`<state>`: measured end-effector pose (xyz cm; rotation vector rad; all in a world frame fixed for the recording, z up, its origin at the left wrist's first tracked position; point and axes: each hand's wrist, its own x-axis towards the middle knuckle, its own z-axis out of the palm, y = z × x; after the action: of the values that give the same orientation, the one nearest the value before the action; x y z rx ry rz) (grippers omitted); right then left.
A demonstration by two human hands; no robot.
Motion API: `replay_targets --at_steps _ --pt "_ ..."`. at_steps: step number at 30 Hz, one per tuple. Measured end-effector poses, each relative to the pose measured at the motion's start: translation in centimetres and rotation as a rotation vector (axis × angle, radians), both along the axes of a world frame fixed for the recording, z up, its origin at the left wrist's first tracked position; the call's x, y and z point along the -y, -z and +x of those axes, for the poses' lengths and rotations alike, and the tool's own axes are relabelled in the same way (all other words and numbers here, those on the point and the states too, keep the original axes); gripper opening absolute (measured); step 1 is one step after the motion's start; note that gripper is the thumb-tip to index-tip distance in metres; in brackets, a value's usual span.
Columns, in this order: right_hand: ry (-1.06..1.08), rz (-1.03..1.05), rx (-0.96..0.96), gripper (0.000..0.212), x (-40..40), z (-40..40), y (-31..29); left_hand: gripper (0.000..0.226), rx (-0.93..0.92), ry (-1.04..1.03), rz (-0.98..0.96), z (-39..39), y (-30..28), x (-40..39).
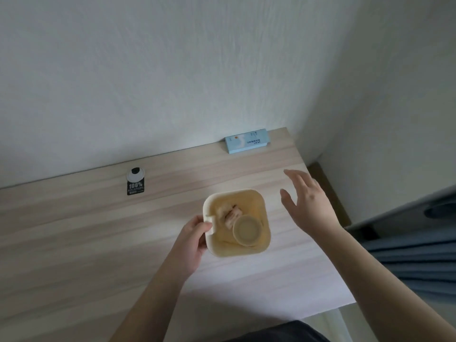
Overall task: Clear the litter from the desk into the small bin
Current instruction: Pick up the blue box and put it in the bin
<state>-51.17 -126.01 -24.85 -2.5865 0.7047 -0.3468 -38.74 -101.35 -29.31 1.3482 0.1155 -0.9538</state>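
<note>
A small cream bin (256, 248) stands on the wooden desk, right of centre. Inside it lie a crumpled wrapper (230, 214) and a round cup (247, 230). My left hand (191, 243) grips the bin's left rim. My right hand (308, 202) hovers open just right of the bin, fingers spread and pointing toward the back. A light blue carton (246, 141) lies on its side against the wall at the back right. A black-and-white tag reading "100%" (135, 181) lies flat at the back, left of the bin.
The desk (74, 230) meets a white wall at its back edge and ends at its right edge near a corner. Blue-grey fabric (414, 250) hangs to the right of the desk. Dark clothing shows at the bottom edge.
</note>
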Motion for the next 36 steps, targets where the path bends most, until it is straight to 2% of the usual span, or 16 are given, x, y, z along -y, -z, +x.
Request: replay_targets --at_steps 5,12,14,17,18,21,23,26,30,34,36 --pt "-0.092 0.015 -0.051 0.046 6.0 1.7 2.0 0.005 0.005 -0.165 0.057 -0.7 0.3 4.5" --pt "-0.165 0.085 -0.135 0.047 11.0 5.8 3.1 0.013 0.07 -0.262 0.064 0.7 -0.7 7.4" --pt "-0.124 0.23 -0.155 0.047 12.1 7.5 3.6 0.022 0.068 -0.311 0.049 1.0 -0.7 8.1" --pt "0.098 0.66 -0.172 0.044 13.3 9.9 4.7 0.025 0.043 -0.366 0.033 1.3 -0.3 9.0" --pt "0.148 0.726 -0.181 0.044 13.6 10.7 5.3 0.024 0.033 -0.374 0.034 1.3 -0.1 9.2" --pt "0.157 0.685 -0.186 0.043 14.8 12.7 6.7 0.019 0.009 -0.404 0.067 1.4 0.4 9.7" --pt "0.182 0.731 -0.176 0.042 15.6 14.2 7.6 0.018 -0.003 -0.415 0.095 1.5 0.8 10.0" --pt "0.238 0.877 -0.16 0.036 16.4 16.1 9.1 0.018 -0.018 -0.432 0.108 1.5 1.1 10.5" --pt "0.42 1.171 -0.141 0.029 17.1 18.3 11.4 0.016 -0.02 -0.441 0.107 1.9 1.2 10.7" --pt "0.536 1.316 -0.105 0.008 17.1 20.6 13.0 0.019 -0.007 -0.42 0.094 2.1 1.6 10.2" --pt "0.593 1.376 -0.06 0.008 16.9 21.9 13.2 0.015 0.003 -0.422 0.094 2.2 1.8 9.7"
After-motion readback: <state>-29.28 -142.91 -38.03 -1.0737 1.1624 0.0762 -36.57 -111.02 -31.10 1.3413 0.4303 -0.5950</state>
